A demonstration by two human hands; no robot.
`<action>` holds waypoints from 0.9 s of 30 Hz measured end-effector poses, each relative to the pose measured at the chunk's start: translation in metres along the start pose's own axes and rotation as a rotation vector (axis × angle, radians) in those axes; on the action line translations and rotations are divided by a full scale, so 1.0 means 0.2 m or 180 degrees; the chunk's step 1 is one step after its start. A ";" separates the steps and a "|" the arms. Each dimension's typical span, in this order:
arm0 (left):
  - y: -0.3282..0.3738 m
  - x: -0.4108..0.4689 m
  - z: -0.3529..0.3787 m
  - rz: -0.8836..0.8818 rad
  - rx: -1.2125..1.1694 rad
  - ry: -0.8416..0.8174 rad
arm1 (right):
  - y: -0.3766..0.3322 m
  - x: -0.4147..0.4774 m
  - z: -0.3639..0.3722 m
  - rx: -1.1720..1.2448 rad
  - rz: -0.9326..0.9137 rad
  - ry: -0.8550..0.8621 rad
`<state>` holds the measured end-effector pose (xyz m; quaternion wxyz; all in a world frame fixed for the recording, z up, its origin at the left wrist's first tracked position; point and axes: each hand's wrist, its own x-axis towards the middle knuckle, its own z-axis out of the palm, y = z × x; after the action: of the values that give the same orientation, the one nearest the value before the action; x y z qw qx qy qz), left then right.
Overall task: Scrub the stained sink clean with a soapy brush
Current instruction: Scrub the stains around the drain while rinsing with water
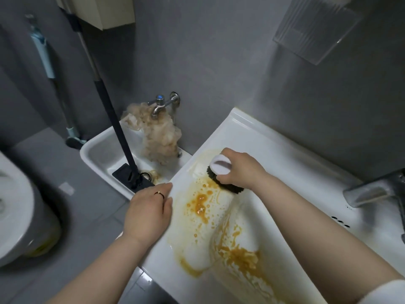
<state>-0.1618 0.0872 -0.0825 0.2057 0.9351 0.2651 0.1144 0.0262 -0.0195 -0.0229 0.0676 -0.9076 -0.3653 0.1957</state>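
The right hand (238, 170) curls its fingers and thumb round the white top of a scrubbing brush (220, 167). It presses the black bristles down on the far left slope of the white sink (274, 137). The brush sits at the upper edge of an orange-brown stain (200, 205), which spreads in blobs and streaks down the basin towards the near edge. Pale soapy foam (195, 253) lies over and around the stain, thickest along the left side of the bowl.

The left hand (149, 211) lies on the sink's left rim with its fingers straight and close together, holding nothing. A thin gold ring (159, 193) shows on one finger.

A metal faucet (377, 189) stands on the right side of the sink, blurred, with a row of small dark holes (339, 221) just below it.

To the left and lower down is a smaller white basin (96, 150) with a metal drain (145, 175). A wall tap (160, 104) with a blue cap sticks out above it. A shaggy beige mop head (160, 137) hangs into the basin under the tap. A long black handle (114, 119) leans out of this basin, with its flat black foot beside the drain.

A toilet (13, 205) shows at the far left. A blue-handled tool (43, 55) leans on the grey wall, and a ribbed glass shelf (315, 29) is fixed high on the right.
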 end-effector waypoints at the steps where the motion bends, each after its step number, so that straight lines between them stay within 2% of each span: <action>1: -0.01 -0.02 0.00 0.0004 0.0115 0.0004 | 0.01 0.01 -0.01 0.0013 0.0094 0.0113; 4: -0.01 -0.09 -0.02 -0.0216 0.0327 0.0067 | -0.04 0.07 -0.02 0.0169 0.0212 0.0419; 8: 0.01 -0.07 -0.03 -0.0177 0.0450 0.0104 | -0.12 0.03 0.05 -0.0067 -0.0472 0.0016; 10: 0.01 -0.06 -0.03 -0.0080 0.0594 -0.0006 | -0.07 -0.03 0.05 -0.0211 -0.0598 -0.0103; 14: 0.00 -0.06 -0.02 -0.0100 0.0690 0.0028 | 0.05 0.03 -0.02 -0.0109 -0.0112 0.0213; 16: 0.02 -0.05 -0.02 -0.0308 0.0407 -0.0075 | 0.03 0.09 -0.02 0.0056 0.0029 0.0402; 17: 0.04 -0.05 -0.03 -0.0449 0.0293 -0.0258 | -0.01 0.10 -0.01 0.0056 -0.0083 0.0378; 20: 0.03 -0.06 -0.02 -0.0448 0.0199 -0.0106 | -0.03 0.05 0.02 -0.0164 -0.0669 -0.0104; 22: 0.02 -0.06 -0.02 -0.0539 0.0131 -0.0091 | 0.03 0.01 -0.01 -0.0241 -0.0714 -0.0297; 27: 0.00 -0.06 -0.01 -0.0564 0.0143 -0.0205 | 0.03 0.09 -0.03 0.0016 -0.0221 0.0304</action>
<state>-0.1722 0.0802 -0.0821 0.2024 0.9155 0.3425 0.0596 0.0457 -0.0113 -0.0246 0.0941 -0.9025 -0.3923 0.1506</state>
